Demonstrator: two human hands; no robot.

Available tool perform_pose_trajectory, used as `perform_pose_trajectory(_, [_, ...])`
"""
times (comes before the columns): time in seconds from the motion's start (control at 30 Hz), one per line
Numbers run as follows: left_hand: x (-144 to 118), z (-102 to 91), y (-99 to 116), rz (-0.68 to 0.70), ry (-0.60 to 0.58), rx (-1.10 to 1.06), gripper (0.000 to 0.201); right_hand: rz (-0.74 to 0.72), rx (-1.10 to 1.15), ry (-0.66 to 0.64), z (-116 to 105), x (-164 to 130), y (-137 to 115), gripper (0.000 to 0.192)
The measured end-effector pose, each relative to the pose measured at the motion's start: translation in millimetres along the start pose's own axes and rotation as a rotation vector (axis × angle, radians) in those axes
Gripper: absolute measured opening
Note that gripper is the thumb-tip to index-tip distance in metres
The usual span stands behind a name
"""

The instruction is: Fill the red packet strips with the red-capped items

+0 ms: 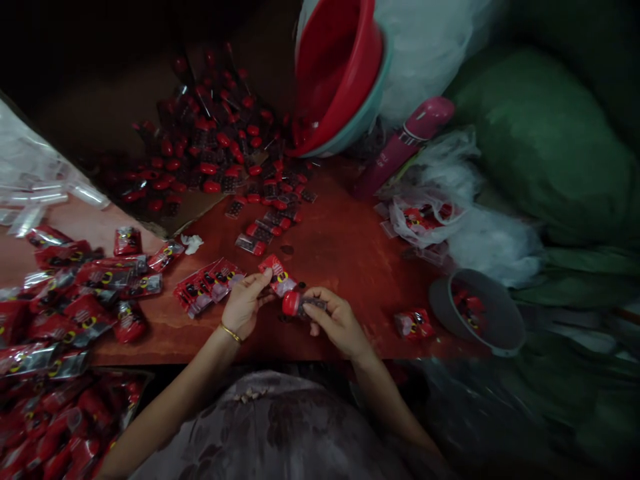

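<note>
My left hand [244,305], with a gold bangle on the wrist, pinches a small red printed packet [278,274] by its near end. My right hand [336,321] grips a small dark item with a round red cap [291,303], the cap pointing toward the packet's mouth. Both hands meet just above the near edge of the reddish table [350,247]. A short row of the same red packets [207,283] lies just left of my left hand.
A heap of red-capped items [215,157] lies at the back. Stacked red and teal basins [340,73] lean behind it, beside a pink bottle [405,143]. Filled packets [65,293] pile up at left. A grey bowl [477,320] and green sacks [545,147] stand at right.
</note>
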State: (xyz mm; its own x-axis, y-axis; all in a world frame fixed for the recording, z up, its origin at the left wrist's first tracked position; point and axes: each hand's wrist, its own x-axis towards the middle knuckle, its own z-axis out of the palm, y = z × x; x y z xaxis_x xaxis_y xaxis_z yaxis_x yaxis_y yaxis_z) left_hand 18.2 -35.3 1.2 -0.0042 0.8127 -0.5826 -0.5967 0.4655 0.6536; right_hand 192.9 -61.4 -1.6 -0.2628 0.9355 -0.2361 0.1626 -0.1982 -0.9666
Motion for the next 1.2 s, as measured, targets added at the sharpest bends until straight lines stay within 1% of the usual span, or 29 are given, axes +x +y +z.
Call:
perform_pose_trajectory(0.07, [-0.6, -0.9, -1.0, 0.008, -0.001, -0.005, 0.038, 0.008, 0.061, 0.000, 3.5, 2.5, 2.1, 0.023])
perform_pose_trajectory(0.17, [-0.1, -2.2, -1.1, 0.044, 0.012, 0.008, 0.039, -0.018, 0.101, 0.049, 6.7, 4.1, 4.6, 0.024])
perform_pose_trajectory(0.27, [0.7, -2.7, 1.0, 0.094, 0.049, 0.005, 0.041, -0.067, 0.015, 0.079, 8.3, 2.6, 3.1, 0.022])
perform_pose_trajectory(0.4, [0.7, -3.0, 4.1, 0.080, 0.066, 0.012, 0.042, -0.121, -0.096, 0.100, 9.2, 0.6, 0.4, 0.019])
perform_pose_trajectory(0.5, [-0.2, -2.8, 4.0, 0.074, 0.046, 0.035, 0.042, -0.136, -0.101, 0.100, 9.5, 1.8, 0.3, 0.018])
perform_pose_trajectory(0.63, [-1.6, -1.0, 2.8, 0.102, 0.034, 0.071, 0.043, -0.120, -0.056, 0.091, 11.3, 5.8, 3.3, 0.020])
perform_pose_trajectory(0.8, [-2.3, 2.2, -0.2, 0.148, 0.013, 0.048, 0.042, -0.103, 0.023, 0.147, 16.3, 10.1, 10.5, 0.022])
perform_pose_trajectory(0.9, [-1.1, 2.9, -5.6, 0.172, -0.043, 0.052, 0.037, -0.101, 0.067, 0.144, 19.0, 11.5, 11.0, 0.023])
perform_pose_trajectory(0.97, [0.1, 2.9, -9.6, 0.171, -0.091, 0.056, 0.035, -0.103, 0.072, 0.133, 20.5, 12.5, 8.9, 0.024])
perform_pose_trajectory(1.03, [0.8, 3.5, -13.1, 0.164, -0.114, 0.038, 0.034, -0.105, 0.060, 0.137, 22.5, 13.9, 6.5, 0.024])
perform_pose_trajectory(1.1, [0.7, 5.1, -16.4, 0.152, -0.100, 0.003, 0.033, -0.113, 0.031, 0.185, 25.9, 15.4, 5.4, 0.024])
perform_pose_trajectory(1.2, [-1.0, 8.9, -21.5, 0.122, -0.053, -0.064, 0.036, -0.140, -0.051, 0.310, 33.3, 16.9, 7.5, 0.022])
